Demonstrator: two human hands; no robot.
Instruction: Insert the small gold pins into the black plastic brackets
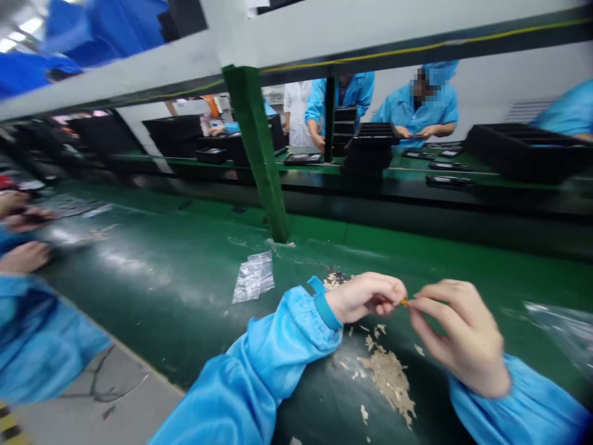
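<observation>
Head view: near the beige scraps (391, 378), left hand (365, 296) and right hand (466, 330) fingers pinch a tiny orange piece (404, 303), likely light, flimsy, best held by its edges.

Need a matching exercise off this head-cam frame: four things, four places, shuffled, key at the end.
Things
1. small orange-yellow piece
2. large pile of thin beige scraps
3. overlapping flat clear plastic packets
4. green upright post

Places
A. on the green bench, left of the left hand
B. between the bench and the long white overhead beam
C. at the fingertips of both the left hand and the right hand
D. on the bench, nearer the camera wearer than the hands

Pairs: 1-C, 2-D, 3-A, 4-B
</observation>
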